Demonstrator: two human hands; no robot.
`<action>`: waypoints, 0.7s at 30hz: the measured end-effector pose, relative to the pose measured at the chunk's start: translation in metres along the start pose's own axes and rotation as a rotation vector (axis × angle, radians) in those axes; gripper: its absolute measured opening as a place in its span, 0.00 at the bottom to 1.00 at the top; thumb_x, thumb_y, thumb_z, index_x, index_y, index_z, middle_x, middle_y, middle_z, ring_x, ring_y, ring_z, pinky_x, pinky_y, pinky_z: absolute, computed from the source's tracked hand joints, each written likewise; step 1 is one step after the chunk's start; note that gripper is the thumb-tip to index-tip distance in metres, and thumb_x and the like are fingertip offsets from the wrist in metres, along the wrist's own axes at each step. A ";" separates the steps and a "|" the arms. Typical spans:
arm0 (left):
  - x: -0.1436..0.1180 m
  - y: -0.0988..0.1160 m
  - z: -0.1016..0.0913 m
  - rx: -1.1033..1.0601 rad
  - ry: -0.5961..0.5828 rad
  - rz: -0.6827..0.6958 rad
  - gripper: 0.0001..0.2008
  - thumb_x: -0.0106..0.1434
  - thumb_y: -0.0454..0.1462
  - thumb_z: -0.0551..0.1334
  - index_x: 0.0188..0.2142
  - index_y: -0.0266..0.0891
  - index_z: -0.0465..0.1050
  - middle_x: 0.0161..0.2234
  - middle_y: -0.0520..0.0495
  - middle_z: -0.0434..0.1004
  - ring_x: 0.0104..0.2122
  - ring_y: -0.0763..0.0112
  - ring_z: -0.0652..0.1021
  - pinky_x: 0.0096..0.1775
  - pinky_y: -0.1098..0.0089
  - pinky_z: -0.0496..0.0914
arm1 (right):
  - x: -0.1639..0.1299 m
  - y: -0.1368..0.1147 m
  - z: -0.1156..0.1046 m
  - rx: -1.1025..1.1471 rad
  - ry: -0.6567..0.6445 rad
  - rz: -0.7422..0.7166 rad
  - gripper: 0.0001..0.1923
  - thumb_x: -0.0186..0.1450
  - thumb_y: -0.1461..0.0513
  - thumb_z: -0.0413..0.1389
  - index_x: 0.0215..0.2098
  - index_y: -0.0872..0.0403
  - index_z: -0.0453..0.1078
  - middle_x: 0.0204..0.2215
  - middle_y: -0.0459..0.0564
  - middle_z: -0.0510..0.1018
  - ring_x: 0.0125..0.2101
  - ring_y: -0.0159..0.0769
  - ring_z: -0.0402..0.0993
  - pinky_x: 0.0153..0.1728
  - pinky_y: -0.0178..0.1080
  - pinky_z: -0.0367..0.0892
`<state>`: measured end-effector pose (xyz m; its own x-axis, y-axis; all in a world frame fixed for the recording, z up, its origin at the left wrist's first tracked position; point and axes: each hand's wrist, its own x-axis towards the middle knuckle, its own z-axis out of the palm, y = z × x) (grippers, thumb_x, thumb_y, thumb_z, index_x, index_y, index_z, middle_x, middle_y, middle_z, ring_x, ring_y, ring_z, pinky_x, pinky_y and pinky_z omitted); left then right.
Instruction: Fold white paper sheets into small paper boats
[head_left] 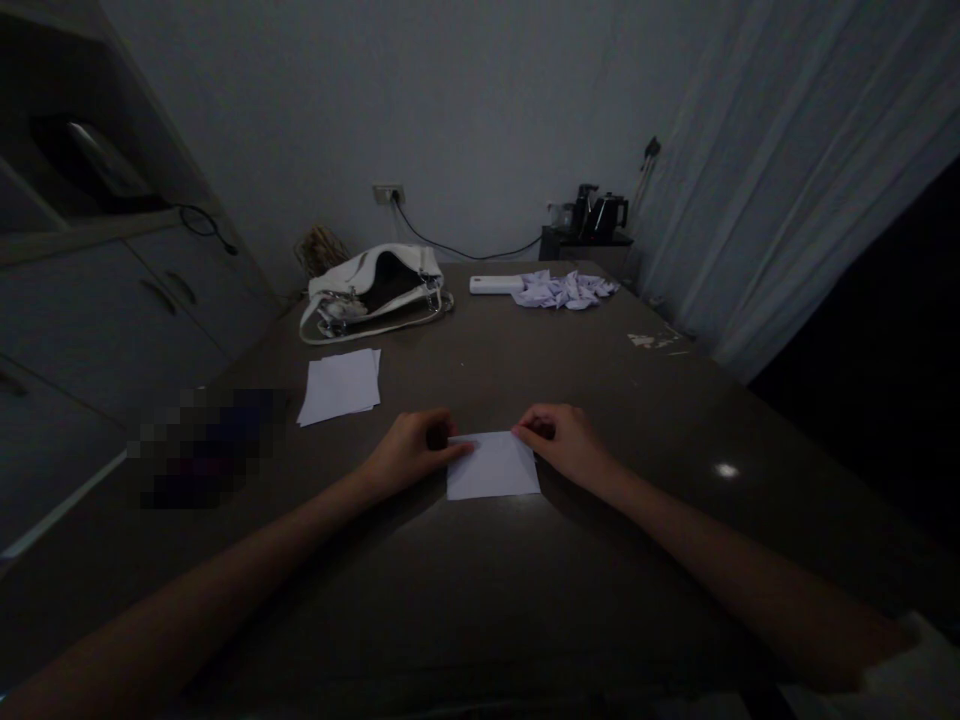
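A white sheet of paper (493, 472) lies on the dark table in front of me, wider than it is deep. At its far left corner my left hand (417, 442) pinches the edge, thumb on top of the paper. My right hand (564, 440) grips the far right corner the same way, thumb and forefinger together. Both hands are closed on the one sheet. To the left, past my left hand, rests a small stack of white paper (341, 386), its sheets slightly out of line.
Toward the back left sits a white handbag (375, 285) with its top gaping. Several folded paper pieces (566, 290) lie beside a white oblong object (495, 285) at the back. Small scraps (652, 341) are on the right. A black kettle (606, 216) stands beyond the table.
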<state>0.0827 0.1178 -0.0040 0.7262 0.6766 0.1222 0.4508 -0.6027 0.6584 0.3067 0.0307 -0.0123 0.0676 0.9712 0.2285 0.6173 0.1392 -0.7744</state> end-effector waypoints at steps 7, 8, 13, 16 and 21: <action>0.002 -0.005 0.000 -0.063 0.021 0.002 0.13 0.60 0.46 0.62 0.33 0.38 0.70 0.27 0.51 0.71 0.26 0.71 0.70 0.27 0.72 0.62 | -0.002 -0.005 -0.002 0.402 -0.113 0.021 0.12 0.65 0.62 0.48 0.42 0.54 0.72 0.31 0.49 0.77 0.26 0.30 0.70 0.24 0.32 0.63; 0.003 -0.005 -0.001 -0.073 0.019 0.005 0.13 0.60 0.46 0.62 0.34 0.37 0.70 0.27 0.51 0.71 0.26 0.71 0.70 0.27 0.72 0.62 | -0.003 -0.007 -0.002 0.429 -0.147 0.007 0.12 0.65 0.62 0.49 0.44 0.53 0.71 0.33 0.49 0.77 0.28 0.30 0.72 0.27 0.32 0.65; 0.002 -0.003 -0.001 -0.123 0.000 0.019 0.12 0.60 0.45 0.62 0.35 0.37 0.71 0.27 0.51 0.71 0.27 0.71 0.69 0.28 0.73 0.62 | -0.007 -0.012 0.001 0.391 -0.232 -0.084 0.11 0.64 0.61 0.54 0.45 0.52 0.71 0.38 0.49 0.77 0.36 0.33 0.73 0.37 0.36 0.67; 0.000 -0.001 0.002 -0.154 -0.017 0.027 0.13 0.60 0.45 0.62 0.36 0.37 0.72 0.25 0.52 0.69 0.26 0.72 0.69 0.27 0.73 0.61 | -0.008 -0.012 0.004 0.349 -0.280 -0.099 0.10 0.64 0.59 0.55 0.42 0.53 0.72 0.35 0.49 0.77 0.34 0.33 0.72 0.34 0.35 0.67; -0.003 0.005 0.009 -0.212 -0.015 0.019 0.13 0.59 0.45 0.62 0.33 0.37 0.72 0.22 0.55 0.64 0.23 0.74 0.66 0.24 0.74 0.58 | -0.009 -0.013 0.007 0.295 -0.329 -0.093 0.09 0.64 0.56 0.57 0.38 0.53 0.73 0.31 0.47 0.76 0.32 0.32 0.72 0.34 0.35 0.66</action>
<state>0.0878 0.1091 -0.0080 0.7418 0.6587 0.1259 0.3189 -0.5117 0.7978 0.2928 0.0217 -0.0085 -0.2598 0.9551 0.1422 0.3556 0.2316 -0.9055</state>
